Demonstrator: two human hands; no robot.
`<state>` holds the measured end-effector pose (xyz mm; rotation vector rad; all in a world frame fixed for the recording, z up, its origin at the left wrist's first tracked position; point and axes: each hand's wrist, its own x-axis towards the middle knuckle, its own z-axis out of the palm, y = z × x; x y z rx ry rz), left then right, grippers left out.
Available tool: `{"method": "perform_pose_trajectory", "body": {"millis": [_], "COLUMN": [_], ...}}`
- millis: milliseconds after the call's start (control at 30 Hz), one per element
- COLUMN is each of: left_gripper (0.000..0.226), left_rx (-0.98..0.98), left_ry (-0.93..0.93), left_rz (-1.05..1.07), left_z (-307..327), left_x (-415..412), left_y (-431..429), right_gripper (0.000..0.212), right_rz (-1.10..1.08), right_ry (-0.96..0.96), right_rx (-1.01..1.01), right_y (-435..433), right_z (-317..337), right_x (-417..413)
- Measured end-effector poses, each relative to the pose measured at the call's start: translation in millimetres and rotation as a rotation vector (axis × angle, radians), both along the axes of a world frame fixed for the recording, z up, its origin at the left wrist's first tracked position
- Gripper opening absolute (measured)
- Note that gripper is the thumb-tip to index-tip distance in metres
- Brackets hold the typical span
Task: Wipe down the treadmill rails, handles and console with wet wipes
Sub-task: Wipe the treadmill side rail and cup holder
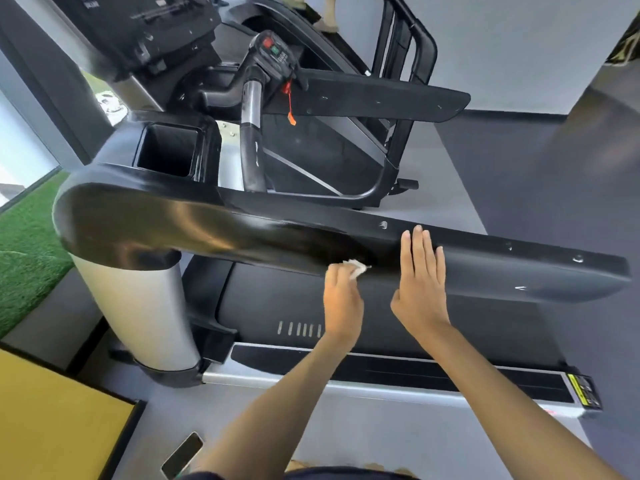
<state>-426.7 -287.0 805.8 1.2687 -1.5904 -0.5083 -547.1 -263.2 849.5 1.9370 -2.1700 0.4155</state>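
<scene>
The treadmill's near black side rail (502, 268) runs from centre left to the right edge. My left hand (341, 299) pinches a small crumpled white wet wipe (355, 266) against the rail's lower edge, beside a glossy damp-looking patch. My right hand (420, 282) lies flat on the rail just right of the wipe, fingers straight and together. The far rail (374, 98), a curved handle (252, 133) and the control pod with red and green buttons (273, 50) lie beyond. The console (145, 26) is at the top left.
A cup holder recess (168, 147) sits in the near arm. The silver upright (138, 317) stands at left, the belt deck (311, 306) below the rail. A phone (182, 454) lies on the grey floor, a yellow panel (52, 420) at bottom left, green turf (27, 251) at left.
</scene>
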Motion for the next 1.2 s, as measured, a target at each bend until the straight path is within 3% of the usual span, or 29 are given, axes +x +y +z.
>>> {"method": "perform_pose_trajectory", "body": {"millis": [100, 233, 400, 533, 633, 767, 867, 933, 1000, 1100, 1200], "left_gripper": [0.030, 0.016, 0.018, 0.036, 0.029, 0.032, 0.027, 0.021, 0.014, 0.013, 0.013], "left_rx": [0.020, -0.074, 0.050, 0.011, 0.003, -0.024, -0.030, -0.058, -0.056, 0.067, 0.118], "left_ry": [-0.103, -0.138, 0.274, 0.284, 0.307, 0.133, -0.087, -0.171, -0.052, 0.307, 0.398], "left_rz": [-0.132, 0.019, 0.408, 0.467, 0.335, 0.015, -0.107, -0.080, 0.122, 0.456, 0.528], "left_z": [-10, -13, -1, 13, 16, 12, -4, -14, -12, 17, 35], "left_x": [1, 56, 103, 63, 3, -62, -59, -42, -23, -15, -43], "left_y": [5, -3, -33, -37, -16, 15, 21, 28, 31, 15, 3], "right_gripper": [0.101, 0.102, 0.103, 0.103, 0.104, 0.098, 0.100, 0.101, 0.100, 0.099, 0.101], "right_rz": [0.001, 0.003, -0.016, 0.020, 0.082, 0.256, 0.297, 0.284, 0.251, 0.245, 0.283], "right_ry": [-0.016, -0.039, -0.054, -0.047, -0.033, -0.056, 0.003, 0.025, 0.018, 0.025, 0.039], "right_rx": [0.012, -0.002, -0.036, -0.045, -0.050, -0.089, -0.096, -0.087, -0.083, -0.061, -0.046], "right_y": [1, 2, -3, -1, 0, 5, 15, 20, 22, 21, 21], "right_z": [2, 1, -3, -3, -3, 1, 1, -1, -3, -4, -3], "right_x": [0, 2, 8, 3, -5, -28, -58, -74, -82, -87, -93]}}
